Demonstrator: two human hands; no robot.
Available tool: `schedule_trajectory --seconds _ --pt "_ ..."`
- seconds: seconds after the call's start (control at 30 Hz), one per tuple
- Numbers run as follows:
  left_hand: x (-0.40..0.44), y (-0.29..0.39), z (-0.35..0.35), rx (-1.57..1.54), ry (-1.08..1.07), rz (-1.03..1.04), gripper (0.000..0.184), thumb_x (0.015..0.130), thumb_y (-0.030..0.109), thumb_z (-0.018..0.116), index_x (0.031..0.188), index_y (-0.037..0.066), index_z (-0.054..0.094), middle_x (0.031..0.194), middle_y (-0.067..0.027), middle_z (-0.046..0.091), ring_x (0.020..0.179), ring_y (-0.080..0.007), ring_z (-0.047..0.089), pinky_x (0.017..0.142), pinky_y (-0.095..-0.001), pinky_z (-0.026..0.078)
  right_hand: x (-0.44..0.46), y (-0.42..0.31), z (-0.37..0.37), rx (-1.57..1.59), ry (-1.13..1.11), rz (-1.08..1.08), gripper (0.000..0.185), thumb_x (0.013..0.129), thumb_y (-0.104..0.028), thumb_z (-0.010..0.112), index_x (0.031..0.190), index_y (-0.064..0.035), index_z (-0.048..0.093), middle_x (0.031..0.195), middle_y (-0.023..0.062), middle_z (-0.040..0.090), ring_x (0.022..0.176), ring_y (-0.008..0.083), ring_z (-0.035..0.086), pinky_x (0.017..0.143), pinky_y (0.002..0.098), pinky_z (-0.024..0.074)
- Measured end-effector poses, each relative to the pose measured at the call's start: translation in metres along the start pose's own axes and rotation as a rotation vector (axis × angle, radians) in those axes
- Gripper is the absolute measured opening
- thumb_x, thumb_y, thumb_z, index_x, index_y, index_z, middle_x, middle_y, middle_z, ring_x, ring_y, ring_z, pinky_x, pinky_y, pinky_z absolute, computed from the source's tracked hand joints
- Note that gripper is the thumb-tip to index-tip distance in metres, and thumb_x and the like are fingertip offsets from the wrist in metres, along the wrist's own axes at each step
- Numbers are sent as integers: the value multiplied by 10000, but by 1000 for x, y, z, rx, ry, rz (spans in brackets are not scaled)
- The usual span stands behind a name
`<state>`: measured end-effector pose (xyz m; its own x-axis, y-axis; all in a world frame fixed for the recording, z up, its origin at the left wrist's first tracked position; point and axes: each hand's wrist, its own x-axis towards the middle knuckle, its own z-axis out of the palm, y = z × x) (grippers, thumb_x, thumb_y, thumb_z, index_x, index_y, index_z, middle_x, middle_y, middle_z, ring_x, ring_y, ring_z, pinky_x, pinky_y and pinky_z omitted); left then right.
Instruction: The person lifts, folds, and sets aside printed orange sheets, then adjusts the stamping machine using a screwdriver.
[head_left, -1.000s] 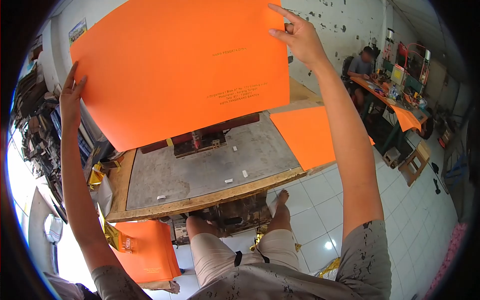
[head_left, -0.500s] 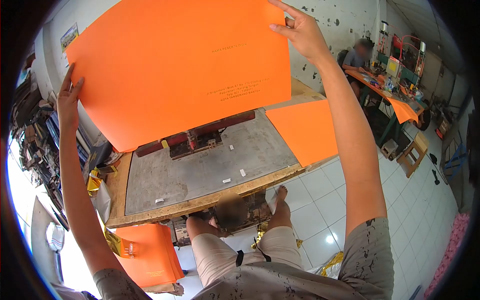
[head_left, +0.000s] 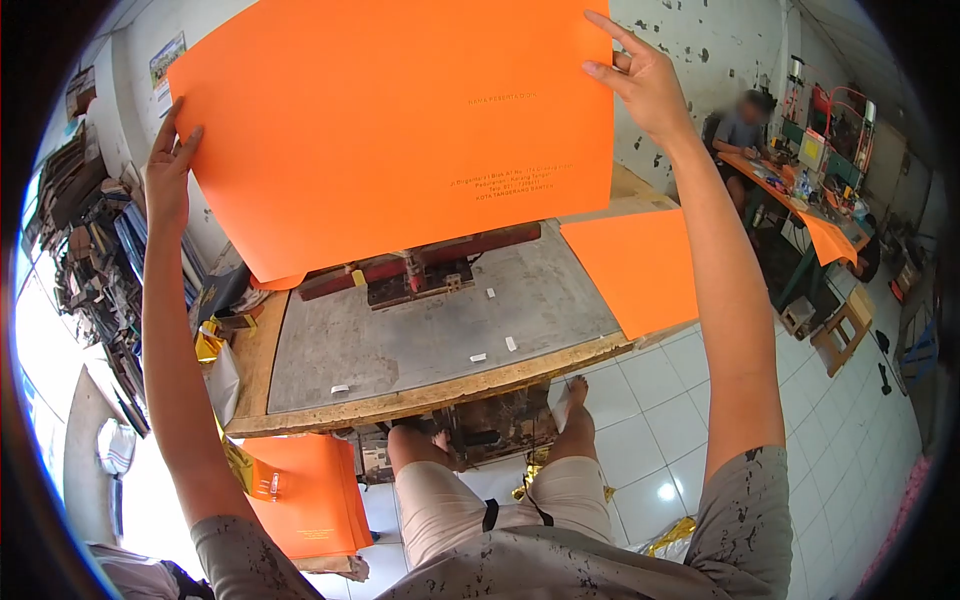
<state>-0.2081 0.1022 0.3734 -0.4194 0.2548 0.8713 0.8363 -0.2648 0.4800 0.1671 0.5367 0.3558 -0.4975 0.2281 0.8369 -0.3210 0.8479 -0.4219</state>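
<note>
A large orange sheet of card (head_left: 390,130) is held up in front of me, with small printed lettering on its lower right part. My left hand (head_left: 172,175) pinches its left edge between thumb and fingers. At the upper right edge, my right hand (head_left: 645,88) grips it, thumb on the near side. Beneath the sheet is a grey metal plate (head_left: 430,345) set on a wooden table, with several small white pieces stuck on it. The sheet partly covers a red metal bar (head_left: 500,238) and a clamp-like block (head_left: 420,282) at the back of the plate.
Another orange sheet (head_left: 640,275) lies at the table's right. A stack of orange sheets (head_left: 310,500) sits low at the left, near gold foil (head_left: 235,455). At the far right, a person (head_left: 742,125) sits at a workbench (head_left: 790,195) beside a wooden stool (head_left: 843,330).
The view has shifted, so the scene sits a little further right. Both hands still hold the orange sheet raised, in nearly the same position over the plate.
</note>
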Motion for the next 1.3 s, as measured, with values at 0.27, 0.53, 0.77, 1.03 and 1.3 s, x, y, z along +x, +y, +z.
schedule_trajectory --seconds 0.27,0.53,0.77,1.03,1.3 --pt "0 0 4 1 32 12 576 954 127 693 1486 58 483 1415 -79 589 1252 -159 582 1068 -309 455 2 32 6 165 14 -134 582 942 -109 717 1484 -190 520 1015 36 750 850 43 597 846 229 464" --pt "-2 -6 5 -23 9 -15 585 965 135 682 1502 69 461 1457 -71 551 1276 -150 563 1087 -313 441 -3 39 3 106 -6 -116 585 943 -122 718 1488 -186 514 974 30 762 877 32 625 847 224 467" --pt "-5 -4 8 -27 33 -8 565 953 119 693 1480 67 495 1381 -73 614 1236 -151 589 1060 -315 460 -10 32 8 97 5 -104 583 938 -122 725 1482 -184 523 954 8 755 807 30 585 777 221 456" --pt "-1 -15 4 -26 65 19 558 947 132 706 1466 63 512 1372 -67 619 1211 -143 603 1056 -312 461 -7 43 13 110 -32 -111 562 931 -140 737 1459 -200 555 919 0 749 751 29 537 728 229 441" --pt "-2 -15 1 1 69 7 553 944 139 713 1458 65 523 1370 -66 619 1204 -142 605 1043 -309 470 -2 47 15 130 -29 -91 555 928 -152 742 1450 -219 566 903 0 748 749 37 531 742 237 445"
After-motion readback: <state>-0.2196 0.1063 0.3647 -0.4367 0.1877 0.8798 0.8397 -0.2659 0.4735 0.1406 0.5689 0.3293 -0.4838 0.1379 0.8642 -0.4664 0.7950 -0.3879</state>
